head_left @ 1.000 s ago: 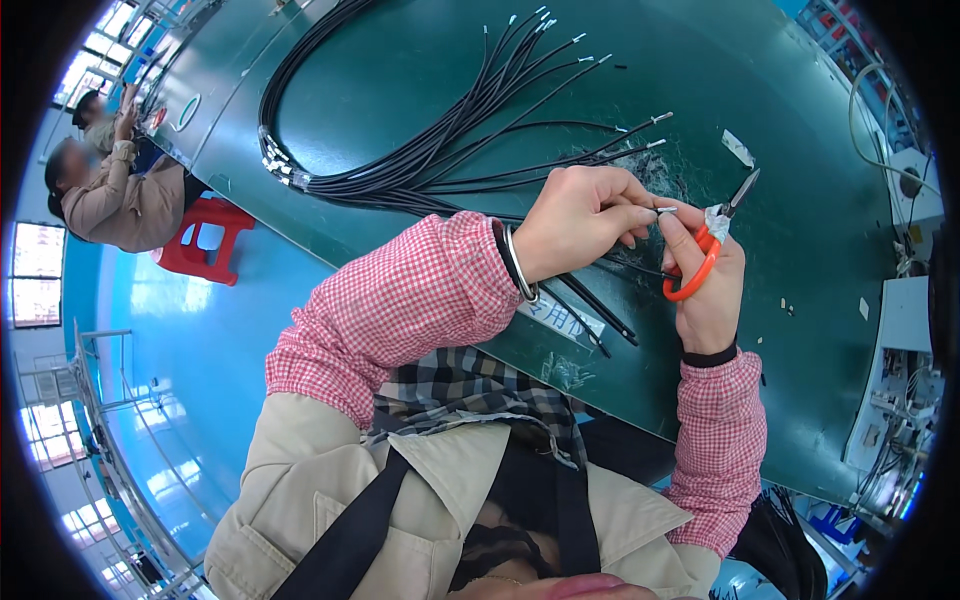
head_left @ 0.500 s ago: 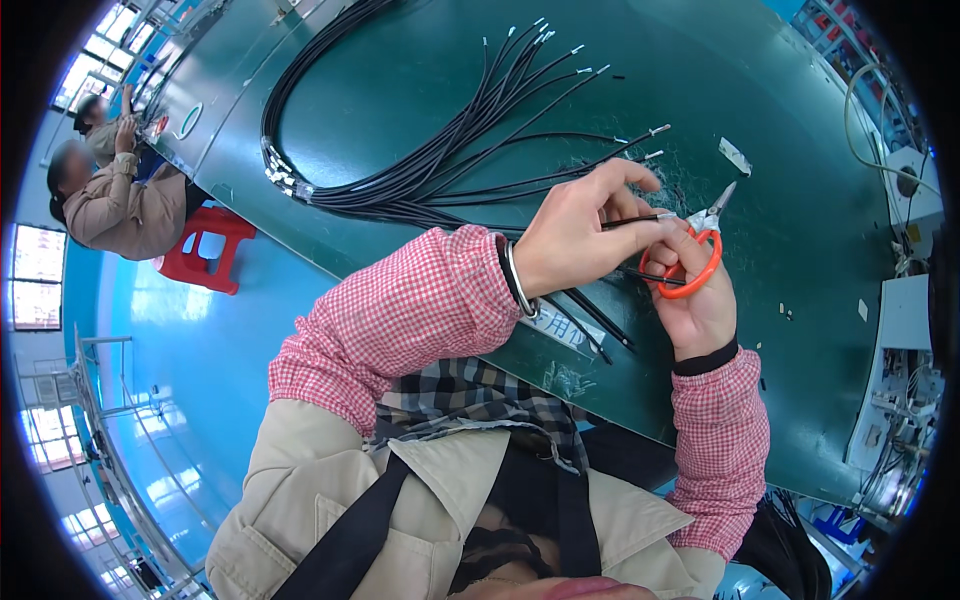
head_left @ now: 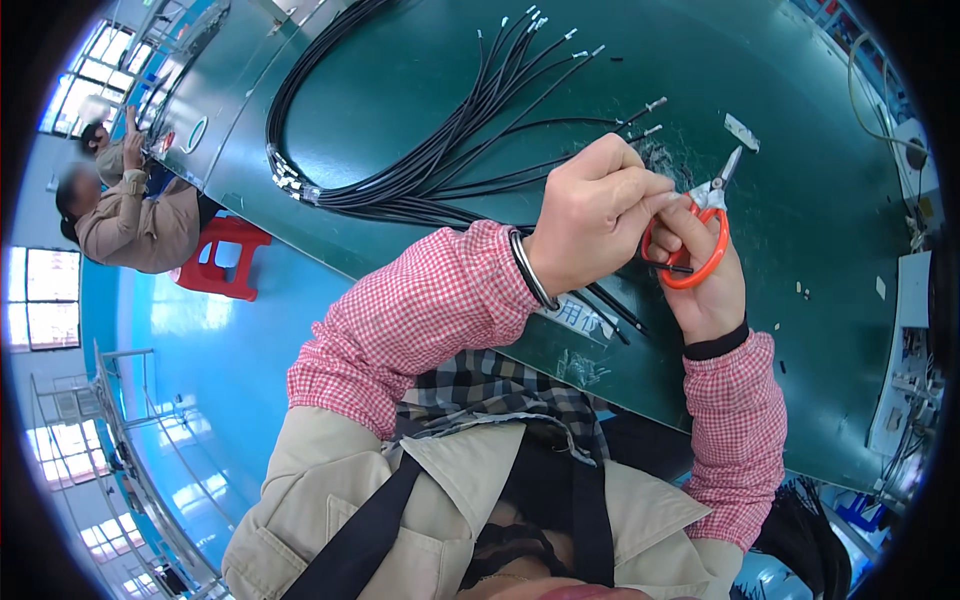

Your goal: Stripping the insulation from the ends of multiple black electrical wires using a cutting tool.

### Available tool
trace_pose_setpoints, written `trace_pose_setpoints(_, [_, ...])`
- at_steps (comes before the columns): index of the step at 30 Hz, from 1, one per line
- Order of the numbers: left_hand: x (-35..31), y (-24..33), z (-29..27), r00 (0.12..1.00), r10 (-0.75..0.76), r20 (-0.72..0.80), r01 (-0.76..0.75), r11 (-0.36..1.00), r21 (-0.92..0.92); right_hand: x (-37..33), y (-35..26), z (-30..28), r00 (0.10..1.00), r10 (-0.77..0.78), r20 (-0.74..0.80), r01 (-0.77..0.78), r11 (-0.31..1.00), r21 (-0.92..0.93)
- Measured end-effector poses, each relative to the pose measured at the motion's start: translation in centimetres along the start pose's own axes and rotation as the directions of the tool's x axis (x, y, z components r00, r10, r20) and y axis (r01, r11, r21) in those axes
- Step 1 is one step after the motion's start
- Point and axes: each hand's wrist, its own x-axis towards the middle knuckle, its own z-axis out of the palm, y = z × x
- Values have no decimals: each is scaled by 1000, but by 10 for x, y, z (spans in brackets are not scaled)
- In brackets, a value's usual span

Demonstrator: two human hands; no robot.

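Observation:
My left hand (head_left: 601,210) is closed, its fingertips pinched against the thumb and fingers of my right hand (head_left: 708,295). The black cable it grips is mostly hidden behind its fingers. My right hand is wrapped through the orange handles of the scissors (head_left: 711,193), whose blades point up and away. A short black cable end (head_left: 678,268) shows inside the handle loop. Beneath and left of my left hand runs a bundle of black cables (head_left: 440,165), curving across the table, with pale tips fanned out on the far side. More cable ends (head_left: 637,322) poke out below my left wrist.
The green table (head_left: 800,200) carries a white scrap (head_left: 741,132), small black and pale bits, and a white label (head_left: 578,316) near its front edge. At left are two seated people (head_left: 140,220) and a red stool (head_left: 228,262). Equipment with wires (head_left: 905,370) stands at right.
My left hand has curled its fingers tighter and come closer to my right fingertips, covering the cable end that showed between them. The scissors stay in my right hand. The whole view has shifted slightly.

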Motion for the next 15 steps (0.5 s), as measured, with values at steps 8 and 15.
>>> trace_pose_setpoints(8, [-6, 2, 0, 991, 111, -77, -106, 992, 68, -1, -1, 3, 998, 69, 8, -70, 995, 74])
trace_pose_setpoints(15, [-5, -1, -5, 993, -120, 4, 120, 991, -66, 2, 2, -3, 998, 66, 5, -66, 996, 64])
